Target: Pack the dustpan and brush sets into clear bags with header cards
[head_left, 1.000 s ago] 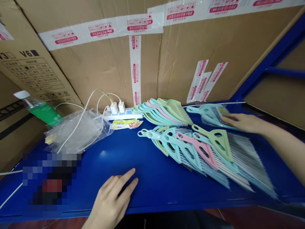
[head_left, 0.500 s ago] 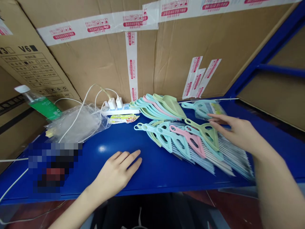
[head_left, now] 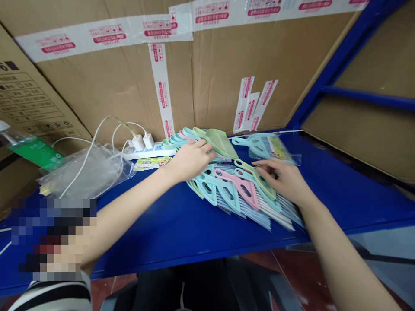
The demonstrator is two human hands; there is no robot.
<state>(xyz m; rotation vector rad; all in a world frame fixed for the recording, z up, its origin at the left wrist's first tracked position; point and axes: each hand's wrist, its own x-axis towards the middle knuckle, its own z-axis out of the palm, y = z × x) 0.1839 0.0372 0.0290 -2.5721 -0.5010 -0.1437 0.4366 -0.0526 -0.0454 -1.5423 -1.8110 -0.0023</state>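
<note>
My left hand (head_left: 191,160) reaches over the stacked dustpans (head_left: 181,139), its fingers slightly apart and bent at the front of the light green dustpan (head_left: 222,140) on top. Its thumb is hidden. My right hand (head_left: 285,177) has thumb and fingers closed around the light green hand brush (head_left: 261,177), which lies uppermost on a row of brushes. Below it in that row are a pink brush (head_left: 241,185) and several light blue brushes (head_left: 228,194), bristles pointing toward the front right. A light blue dustpan and brush set (head_left: 259,144) in a clear bag lies behind my right hand.
A power strip (head_left: 158,149) with white chargers (head_left: 142,141), labels (head_left: 152,163) and clear plastic bags (head_left: 94,170) lie at the left. A green-labelled bottle (head_left: 35,151) stands beyond. Cardboard (head_left: 207,86) backs the blue table (head_left: 155,233); a blue frame (head_left: 324,65) rises right.
My left hand has moved from the bare tabletop up and right to the dustpan stack. My right hand has closed on the light green brush. The view has shifted to the right.
</note>
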